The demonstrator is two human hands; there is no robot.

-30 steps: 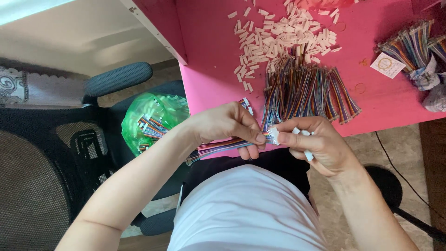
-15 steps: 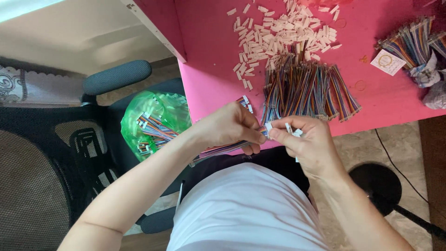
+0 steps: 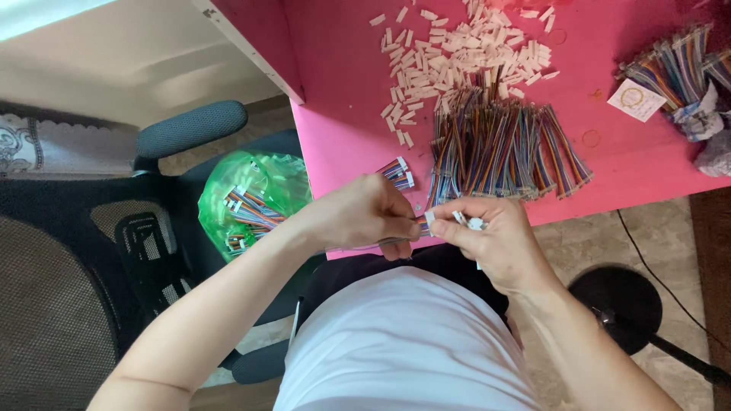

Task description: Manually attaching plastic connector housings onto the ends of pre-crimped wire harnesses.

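My left hand (image 3: 364, 216) pinches a flat multicoloured ribbon cable (image 3: 420, 223) at the near edge of the pink table (image 3: 343, 91). My right hand (image 3: 495, 237) grips a small white plastic connector (image 3: 429, 219) at that cable's end, with more white connectors held in its fingers. The two hands touch over the table edge. A second ribbon cable with a white end (image 3: 397, 173) sticks out above my left hand. Just beyond lies a heap of coloured ribbon cables (image 3: 506, 144), and past it a scatter of loose white connectors (image 3: 457, 57).
A green plastic bag (image 3: 255, 199) holding finished cables rests on a dark office chair (image 3: 190, 129) to the left. More bundled cables (image 3: 674, 68) and a small card (image 3: 636, 99) lie at the table's right. A black lamp or stand base (image 3: 620, 304) sits on the floor.
Both hands have stayed at the table edge. My right hand has shifted slightly left and closer to my left hand, bringing the white connector against the cable end.
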